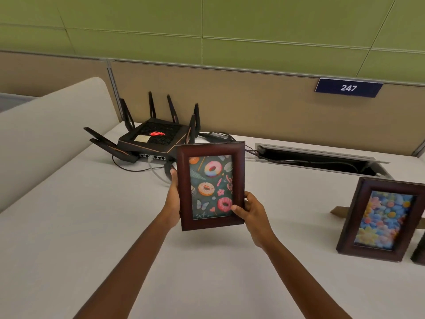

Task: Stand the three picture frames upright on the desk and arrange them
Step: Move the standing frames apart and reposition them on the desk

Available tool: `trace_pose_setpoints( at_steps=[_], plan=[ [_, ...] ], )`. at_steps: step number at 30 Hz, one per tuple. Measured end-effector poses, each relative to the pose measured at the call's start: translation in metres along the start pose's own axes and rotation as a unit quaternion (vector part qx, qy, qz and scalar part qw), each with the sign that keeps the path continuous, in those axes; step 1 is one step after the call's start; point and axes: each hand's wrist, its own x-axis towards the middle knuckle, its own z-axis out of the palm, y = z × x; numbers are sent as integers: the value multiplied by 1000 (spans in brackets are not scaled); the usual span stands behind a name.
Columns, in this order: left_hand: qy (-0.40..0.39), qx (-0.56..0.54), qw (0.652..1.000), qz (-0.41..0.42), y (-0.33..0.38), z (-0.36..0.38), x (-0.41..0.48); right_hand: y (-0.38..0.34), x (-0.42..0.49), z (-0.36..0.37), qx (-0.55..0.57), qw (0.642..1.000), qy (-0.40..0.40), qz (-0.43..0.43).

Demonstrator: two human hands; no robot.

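Head view: worn on the person's head — looks forward and down across the desk [92, 226].
Nearness: close — forearms enter from the bottom edge.

Two bare forearms, no sleeves, no watch or rings on left hand [174, 199] or right hand [254, 211]

You have two picture frames in full view, the donut frame [211, 185] and the flower frame [383, 221], one router [151, 139], and one number plate [348, 87].

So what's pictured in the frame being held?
Colourful doughnuts on dark teal in the held frame, head view.
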Motion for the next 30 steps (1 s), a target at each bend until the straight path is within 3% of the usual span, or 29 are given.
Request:
trace_pose_setpoints(
  at_steps=[16,24,30],
  plan=[
    [83,16,995,53,64,-168,41,16,90,178,-6,996,-91,20],
    [127,14,990,52,79,-228,69,24,128,233,-19,992,-116,35],
    [112,-1,992,49,84,-253,83,34,150,257,-37,992,-114,44]
  ],
)
